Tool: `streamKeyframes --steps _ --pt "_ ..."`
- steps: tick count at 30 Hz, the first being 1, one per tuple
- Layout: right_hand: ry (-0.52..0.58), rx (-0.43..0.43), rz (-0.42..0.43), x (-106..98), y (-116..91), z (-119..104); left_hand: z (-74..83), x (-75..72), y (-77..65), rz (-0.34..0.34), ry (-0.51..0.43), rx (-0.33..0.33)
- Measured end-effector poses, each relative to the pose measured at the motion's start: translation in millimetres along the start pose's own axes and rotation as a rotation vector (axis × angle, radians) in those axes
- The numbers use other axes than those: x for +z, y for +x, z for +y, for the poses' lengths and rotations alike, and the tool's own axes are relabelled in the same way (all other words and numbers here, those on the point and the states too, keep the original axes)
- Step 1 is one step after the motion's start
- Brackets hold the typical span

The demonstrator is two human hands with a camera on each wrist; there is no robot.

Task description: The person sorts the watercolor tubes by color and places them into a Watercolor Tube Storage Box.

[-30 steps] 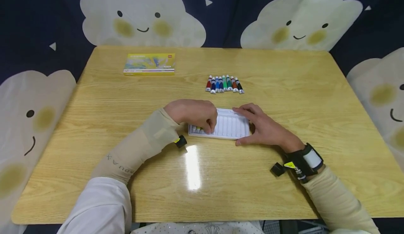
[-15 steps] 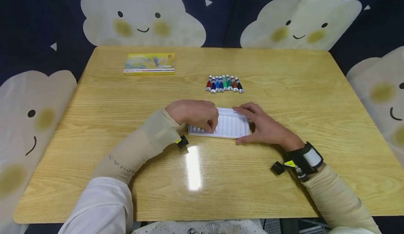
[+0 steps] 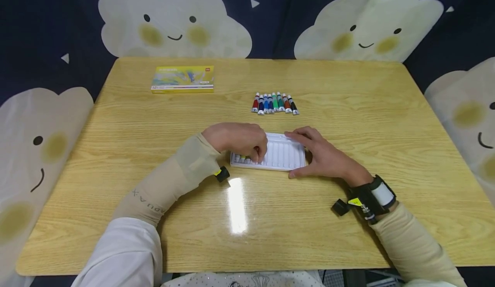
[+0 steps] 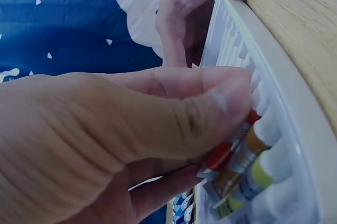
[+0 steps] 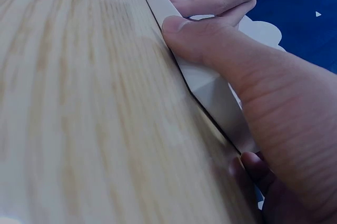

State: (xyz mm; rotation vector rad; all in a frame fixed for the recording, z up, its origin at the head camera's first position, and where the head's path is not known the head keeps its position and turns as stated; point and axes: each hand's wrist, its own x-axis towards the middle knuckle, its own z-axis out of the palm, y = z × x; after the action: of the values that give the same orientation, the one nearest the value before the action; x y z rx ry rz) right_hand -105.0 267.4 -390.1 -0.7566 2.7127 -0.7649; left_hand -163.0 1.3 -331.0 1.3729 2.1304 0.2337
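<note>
A white plastic tray with narrow slots lies on the table. My left hand is over its left half, thumb and index finger pinching a red paint tube near its cap end. Beside that tube, in the left wrist view, an ochre paint tube and a yellow paint tube rest in slots, white caps toward the near wall. My right hand grips the tray's right end, thumb on the near edge and fingers at the far edge. The slots toward the right hold no tubes.
Behind the tray, a row of several paint tubes in red, blues, greens, brown and black lies on the wooden table. A yellow printed box is at the back left. A cloud-patterned dark cloth hangs behind the table.
</note>
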Motion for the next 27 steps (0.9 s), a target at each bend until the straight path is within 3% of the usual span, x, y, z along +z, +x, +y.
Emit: streamKeyframes --steps 7,18,23,27 --pt "0.002 0.001 0.004 1 -1 0 -2.0 -0.2 -1.6 0.024 -0.005 0.013" --pt "-0.001 0.005 0.001 1 -1 1 -0.9 -4.0 -4.4 0.041 0.017 -0.029" --pt "-0.016 0.010 -0.001 1 0 1 -3.8 -9.1 -9.9 0.071 0.019 -0.061" --pt "-0.019 0.013 -0.001 1 0 0 -5.6 -11.2 -11.8 0.100 0.008 -0.043"
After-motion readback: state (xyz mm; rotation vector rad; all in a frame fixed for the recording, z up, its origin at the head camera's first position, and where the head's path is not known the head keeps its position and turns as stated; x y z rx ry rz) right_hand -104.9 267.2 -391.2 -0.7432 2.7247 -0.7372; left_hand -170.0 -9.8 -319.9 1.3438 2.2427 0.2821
